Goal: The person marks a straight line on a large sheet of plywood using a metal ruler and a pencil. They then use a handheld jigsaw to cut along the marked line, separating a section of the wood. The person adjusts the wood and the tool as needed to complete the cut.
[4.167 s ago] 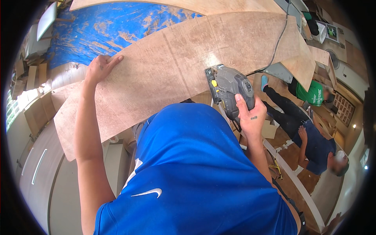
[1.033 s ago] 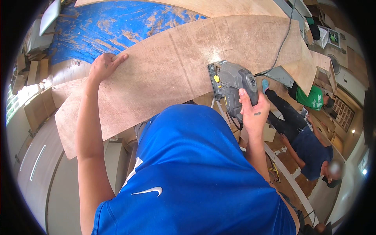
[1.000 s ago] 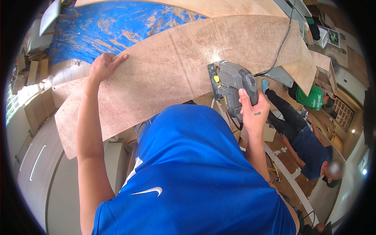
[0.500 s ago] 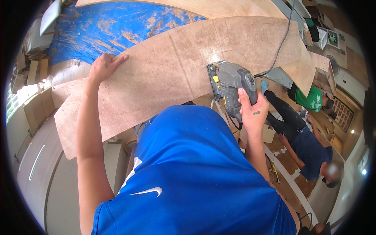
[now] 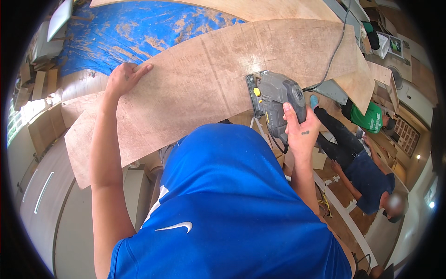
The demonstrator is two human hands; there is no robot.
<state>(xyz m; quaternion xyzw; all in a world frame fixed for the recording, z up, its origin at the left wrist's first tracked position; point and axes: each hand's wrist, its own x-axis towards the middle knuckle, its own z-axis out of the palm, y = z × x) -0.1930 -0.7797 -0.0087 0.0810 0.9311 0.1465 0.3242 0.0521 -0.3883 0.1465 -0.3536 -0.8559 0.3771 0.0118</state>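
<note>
A wide plywood board (image 5: 186, 88) with a curved far edge lies in front of me. My left hand (image 5: 124, 79) grips that far edge, thumb stretched on top and the fingers partly hidden over the side. In my right hand (image 5: 302, 128) is a grey-black jigsaw (image 5: 281, 95) with a yellow knob, wrapped by the fingers and with the thumb on top. The jigsaw's base plate rests at the board's near right part, close to its near edge. Its blade is hidden from view.
A black cord (image 5: 337, 60) runs from the jigsaw across the board's right end. Beyond lies a blue tarp (image 5: 144, 32) strewn with sawdust, with another plywood sheet (image 5: 278, 8) behind. To the right are a person in dark clothes (image 5: 369, 179) and one in green (image 5: 369, 117).
Almost nothing differs. The jigsaw and my right hand have shifted very slightly, and my left hand stays at the board's far edge.
</note>
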